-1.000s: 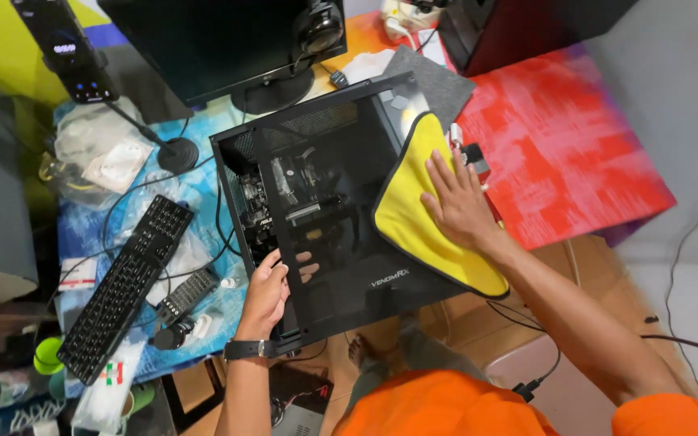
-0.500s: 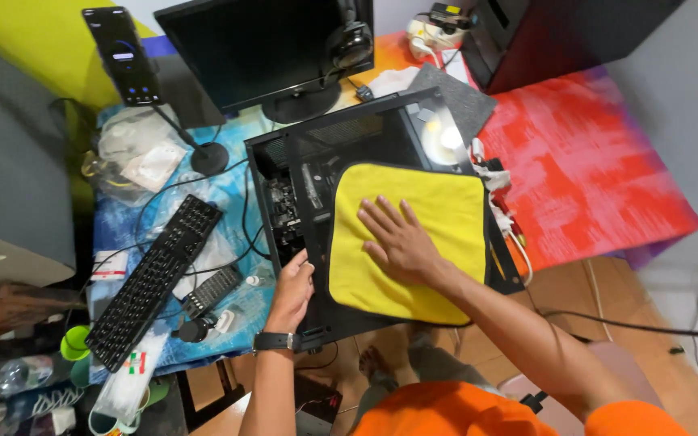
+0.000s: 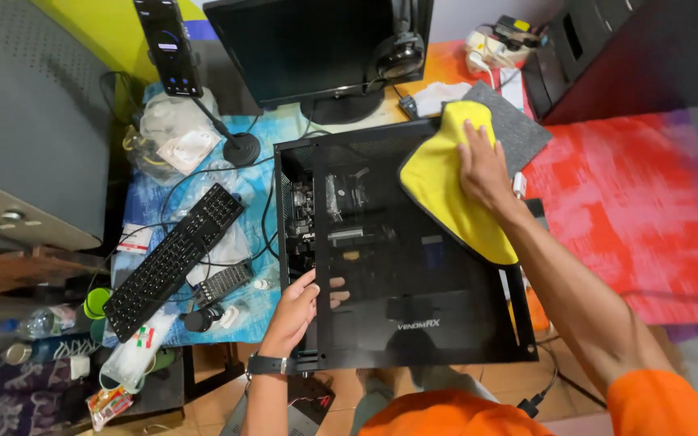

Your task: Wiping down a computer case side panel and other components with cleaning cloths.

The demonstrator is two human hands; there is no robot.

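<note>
The right hand (image 3: 485, 165), fingers spread flat, presses the yellow cloth (image 3: 450, 190) against the glass side panel (image 3: 414, 266); since the earlier frame it has shifted from the panel's middle to its far right corner. The cloth is bright yellow, bunched and folded, lying under the palm and trailing toward the wrist. The left hand (image 3: 294, 311) grips the panel's near left edge, thumb on top. The computer case (image 3: 292, 202) lies on its side beside a black keyboard (image 3: 173, 260).

I see a yellow wall (image 3: 98, 24) behind the cluttered desk (image 3: 143, 210), a red mat (image 3: 640, 210) right, tan floor (image 3: 212, 408) below
</note>
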